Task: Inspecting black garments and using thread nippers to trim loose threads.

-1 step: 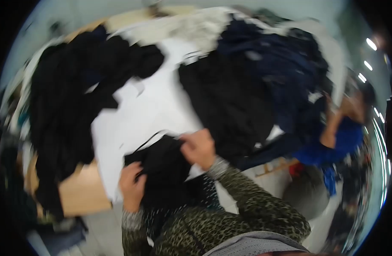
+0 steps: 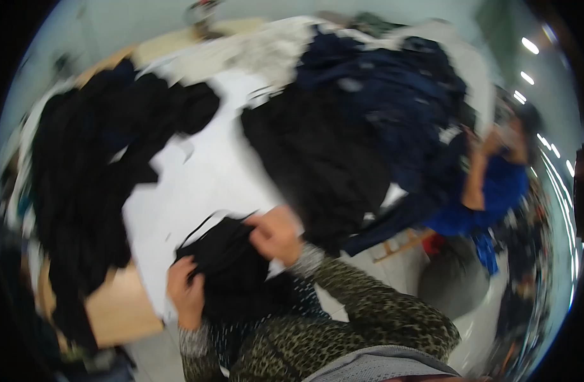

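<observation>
A black garment [image 2: 231,258] with a thin black cord or strap along its far edge hangs over the near edge of the white-covered table. My left hand [image 2: 186,290] has its fingers curled round the garment's left side, with the thumb against the cloth. At the upper right corner of the same garment, my right hand [image 2: 276,235] pinches the cloth between thumb and fingers; it is slightly blurred. Just beyond my right hand lies a pile of black garments [image 2: 317,159]. The lower part of the held garment falls against my lap, dark on dark.
White sheeting [image 2: 177,197] covers the table's middle. A heap of black clothes [image 2: 82,184] lies left, above bare wood [image 2: 120,312]. Navy garments [image 2: 400,108] are piled at the far right. A person in blue [image 2: 489,197] works beside them. A grey bin [image 2: 454,277] stands on the floor.
The whole scene has shifted left and a little down in the picture as my head turned. Both hands keep their hold on the black garment.
</observation>
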`<state>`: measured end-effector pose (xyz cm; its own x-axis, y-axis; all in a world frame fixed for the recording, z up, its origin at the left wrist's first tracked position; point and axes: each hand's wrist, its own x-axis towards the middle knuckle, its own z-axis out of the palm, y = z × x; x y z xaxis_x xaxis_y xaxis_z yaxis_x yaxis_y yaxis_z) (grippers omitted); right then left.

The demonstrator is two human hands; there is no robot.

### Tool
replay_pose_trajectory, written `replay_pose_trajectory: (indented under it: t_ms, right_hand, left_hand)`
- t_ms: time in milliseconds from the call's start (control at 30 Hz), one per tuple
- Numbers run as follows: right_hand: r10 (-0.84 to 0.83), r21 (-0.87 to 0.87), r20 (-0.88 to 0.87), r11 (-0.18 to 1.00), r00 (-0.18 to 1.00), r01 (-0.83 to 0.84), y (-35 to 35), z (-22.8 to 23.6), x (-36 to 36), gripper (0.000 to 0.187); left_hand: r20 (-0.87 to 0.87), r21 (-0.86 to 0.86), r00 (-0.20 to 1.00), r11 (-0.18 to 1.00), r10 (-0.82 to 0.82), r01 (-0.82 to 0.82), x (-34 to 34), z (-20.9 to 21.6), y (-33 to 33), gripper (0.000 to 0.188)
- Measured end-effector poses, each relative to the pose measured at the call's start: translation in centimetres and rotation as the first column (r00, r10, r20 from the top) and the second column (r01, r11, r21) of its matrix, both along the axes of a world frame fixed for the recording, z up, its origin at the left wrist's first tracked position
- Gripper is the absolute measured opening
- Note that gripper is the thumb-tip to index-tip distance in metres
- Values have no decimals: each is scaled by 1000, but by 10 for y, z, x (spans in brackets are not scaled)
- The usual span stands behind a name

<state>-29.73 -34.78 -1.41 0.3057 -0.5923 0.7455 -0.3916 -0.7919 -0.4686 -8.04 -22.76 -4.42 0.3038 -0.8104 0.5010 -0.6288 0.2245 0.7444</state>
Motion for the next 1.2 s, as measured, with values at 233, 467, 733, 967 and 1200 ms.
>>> replay_pose_trajectory:
  t_ms: [233, 467, 733, 967, 1200]
  right_hand:
    - [450, 777, -38, 575, 892, -257, 20, -43, -5, 40]
    - [594, 576, -44, 672, 803, -465, 8, -30, 23, 54]
    - [499, 405, -14, 795, 866, -452, 1, -33, 49, 26]
    - [210, -151, 254, 973, 944, -175, -12, 58, 19, 38]
    - [259, 202, -249, 956, 933, -211, 0, 31, 8, 45]
  left_hand:
    - [-246, 123, 963, 989, 109, -81, 6, -36, -16, 25]
    - [-177, -143, 975, 984, -133, 108, 2, -16, 0, 26]
    - [-5, -288, 975, 934, -220, 209, 3, 27, 27, 21]
    - [-76, -268, 997, 963, -32, 10, -10, 42, 11, 15]
    - [-70, -71, 993, 993, 94, -99, 12, 12, -15, 25]
